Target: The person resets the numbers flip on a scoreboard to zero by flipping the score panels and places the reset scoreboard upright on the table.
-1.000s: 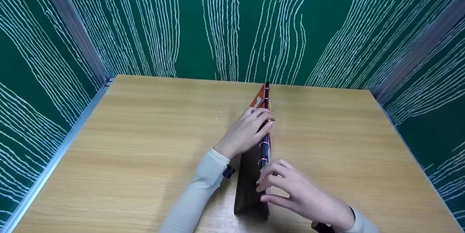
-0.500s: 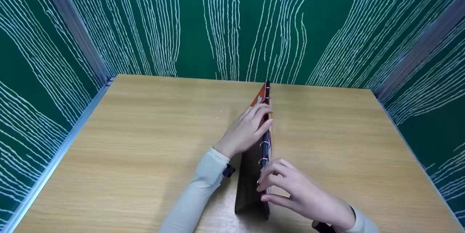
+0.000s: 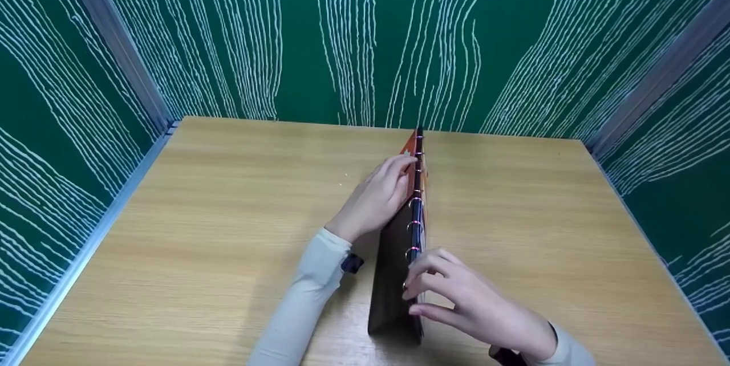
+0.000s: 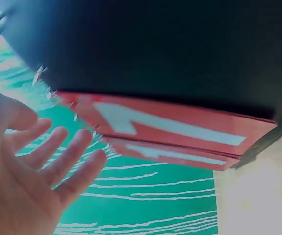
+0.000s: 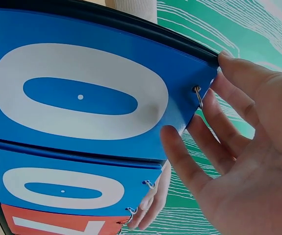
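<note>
A flip scoreboard with black panels and metal rings along its top edge stands tent-like on the table. My left hand is by its far half, fingers loosely extended at the top edge. In the left wrist view that hand is beside red number cards and holds nothing. At the near end, my right hand holds the top edge with bent fingers. The right wrist view has its thumb on the black panel's edge and a fingertip over a blue card bearing a white 0. Smaller blue and red cards follow.
The wooden table carries the scoreboard near its middle. Green walls with white wavy lines stand behind and at both sides, with metal posts at the corners. Tiny white specks lie left of the scoreboard.
My left hand has drawn off to the left and slightly back from the scoreboard's top edge, uncovering the middle rings. The right hand and scoreboard stay in place.
</note>
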`<control>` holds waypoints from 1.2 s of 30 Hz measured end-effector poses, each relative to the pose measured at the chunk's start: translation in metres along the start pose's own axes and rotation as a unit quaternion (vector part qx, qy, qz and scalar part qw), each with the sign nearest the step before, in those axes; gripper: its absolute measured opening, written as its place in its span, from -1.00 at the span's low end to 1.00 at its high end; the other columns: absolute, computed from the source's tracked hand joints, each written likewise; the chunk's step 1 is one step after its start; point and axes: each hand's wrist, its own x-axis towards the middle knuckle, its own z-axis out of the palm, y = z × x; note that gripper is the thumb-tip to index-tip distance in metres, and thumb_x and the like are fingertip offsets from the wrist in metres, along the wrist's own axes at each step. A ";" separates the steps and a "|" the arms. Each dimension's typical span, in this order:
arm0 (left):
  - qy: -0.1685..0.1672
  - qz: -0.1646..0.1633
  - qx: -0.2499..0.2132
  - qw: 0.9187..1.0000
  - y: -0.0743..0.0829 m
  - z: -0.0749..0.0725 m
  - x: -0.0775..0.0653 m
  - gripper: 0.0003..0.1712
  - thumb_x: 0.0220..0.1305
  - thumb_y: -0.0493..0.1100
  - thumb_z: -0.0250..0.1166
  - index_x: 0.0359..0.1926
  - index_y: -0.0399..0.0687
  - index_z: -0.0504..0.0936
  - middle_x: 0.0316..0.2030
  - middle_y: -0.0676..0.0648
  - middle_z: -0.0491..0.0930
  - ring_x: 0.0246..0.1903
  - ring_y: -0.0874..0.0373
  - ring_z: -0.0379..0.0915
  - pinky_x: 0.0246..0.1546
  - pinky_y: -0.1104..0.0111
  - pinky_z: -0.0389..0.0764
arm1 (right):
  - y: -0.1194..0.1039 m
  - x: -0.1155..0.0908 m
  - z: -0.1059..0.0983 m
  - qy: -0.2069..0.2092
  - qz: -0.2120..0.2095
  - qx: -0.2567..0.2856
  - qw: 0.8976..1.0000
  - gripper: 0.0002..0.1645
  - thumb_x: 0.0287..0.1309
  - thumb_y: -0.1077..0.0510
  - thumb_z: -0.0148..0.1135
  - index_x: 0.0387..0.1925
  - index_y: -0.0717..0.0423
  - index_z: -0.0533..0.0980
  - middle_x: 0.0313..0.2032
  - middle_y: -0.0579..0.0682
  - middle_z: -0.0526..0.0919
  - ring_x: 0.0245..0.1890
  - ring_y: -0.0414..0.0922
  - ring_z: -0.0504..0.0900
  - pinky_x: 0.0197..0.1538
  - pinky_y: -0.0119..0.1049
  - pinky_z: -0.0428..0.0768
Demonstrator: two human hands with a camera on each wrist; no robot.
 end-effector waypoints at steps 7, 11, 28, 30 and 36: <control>-0.040 -0.100 -0.065 0.992 -0.012 -0.011 0.000 -0.39 0.61 -0.05 -0.09 0.58 0.28 0.04 0.49 0.07 0.29 0.37 0.13 0.38 0.37 0.05 0.50 | 0.000 -0.002 -0.003 -0.008 0.014 -0.004 1.000 -0.69 0.08 0.16 0.52 -0.17 -0.14 0.59 -0.02 -0.18 0.61 0.10 -0.19 0.49 0.24 -0.53 0.40; -0.082 -0.122 -0.062 0.987 -0.019 -0.013 -0.003 -0.29 0.55 -0.08 0.04 0.60 0.21 0.00 0.51 0.00 0.24 0.37 0.09 0.38 0.36 0.03 0.50 | 0.000 -0.002 -0.003 -0.006 0.010 -0.001 1.000 -0.67 0.06 0.18 0.52 -0.16 -0.15 0.59 -0.02 -0.18 0.61 0.11 -0.18 0.49 0.27 -0.55 0.37; -0.165 -0.115 0.001 0.979 -0.024 -0.005 -0.008 -0.05 0.39 -0.17 0.27 0.63 0.09 -0.07 0.54 -0.09 0.18 0.32 0.01 0.37 0.31 0.03 0.52 | 0.002 -0.002 0.001 0.008 -0.006 0.005 1.000 -0.84 0.24 0.08 0.40 -0.16 -0.10 0.60 -0.03 -0.14 0.60 0.07 -0.15 0.50 0.22 -0.49 0.42; -0.170 -0.118 -0.018 0.978 -0.026 -0.002 -0.008 -0.02 0.37 -0.21 0.29 0.63 0.11 -0.07 0.55 -0.08 0.16 0.33 0.00 0.34 0.36 0.00 0.47 | 0.002 -0.002 0.001 0.005 -0.002 0.007 1.000 -0.86 0.26 0.07 0.38 -0.16 -0.11 0.60 -0.03 -0.15 0.60 0.08 -0.16 0.50 0.22 -0.50 0.43; -0.184 -0.124 -0.050 0.974 -0.028 0.007 -0.007 0.05 0.34 -0.25 0.32 0.63 0.08 -0.14 0.55 -0.10 0.13 0.24 -0.03 0.39 0.27 0.10 0.56 | 0.000 -0.001 0.001 0.002 0.003 0.016 1.000 -0.78 0.18 0.14 0.45 -0.16 -0.11 0.61 -0.02 -0.17 0.60 0.08 -0.20 0.49 0.22 -0.52 0.42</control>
